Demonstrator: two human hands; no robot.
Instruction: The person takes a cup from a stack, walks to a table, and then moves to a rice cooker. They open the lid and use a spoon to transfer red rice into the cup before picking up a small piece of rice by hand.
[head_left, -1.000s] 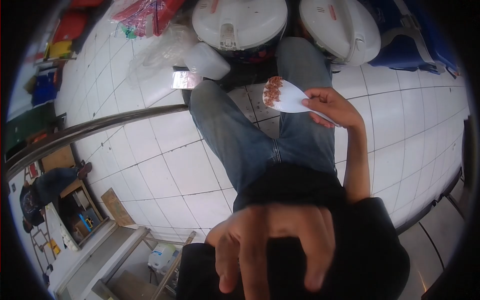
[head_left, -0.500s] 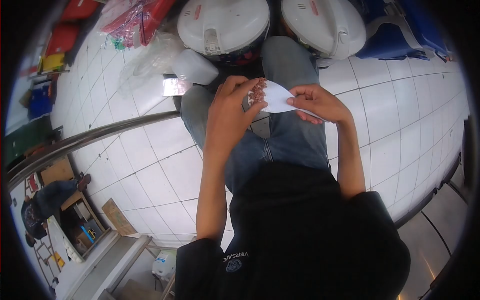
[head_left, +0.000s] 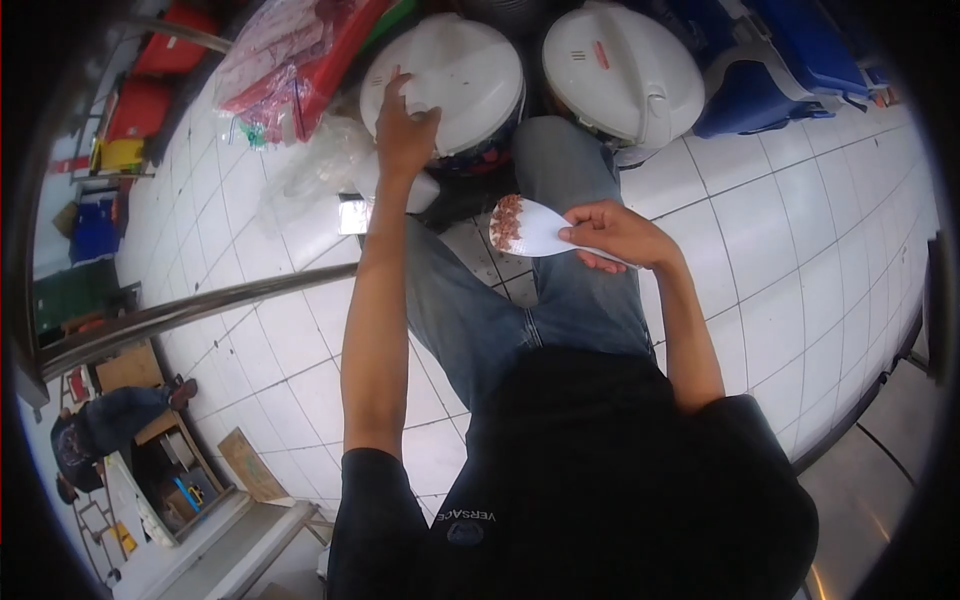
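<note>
A white rice paddle [head_left: 545,232] with reddish-brown grains stuck on its wide end is held by the handle in my right hand [head_left: 615,235], over my thigh. My left hand [head_left: 405,130] reaches out to the near edge of the left white round lid [head_left: 460,80], by its latch. The fingers of this hand are apart, and nothing shows between them. Whether they touch the lid cannot be told. That lid sits closed on a rice cooker.
A second white-lidded cooker [head_left: 625,70] stands to the right, beside a blue object [head_left: 780,75]. Red items in clear plastic [head_left: 290,70] lie at upper left. A metal bar [head_left: 200,310] crosses the left side. Another person [head_left: 100,420] is at far left.
My left hand has left the paddle's wide end and moved up to the left cooker's lid. My right hand still holds the paddle, now slightly lower in view.
</note>
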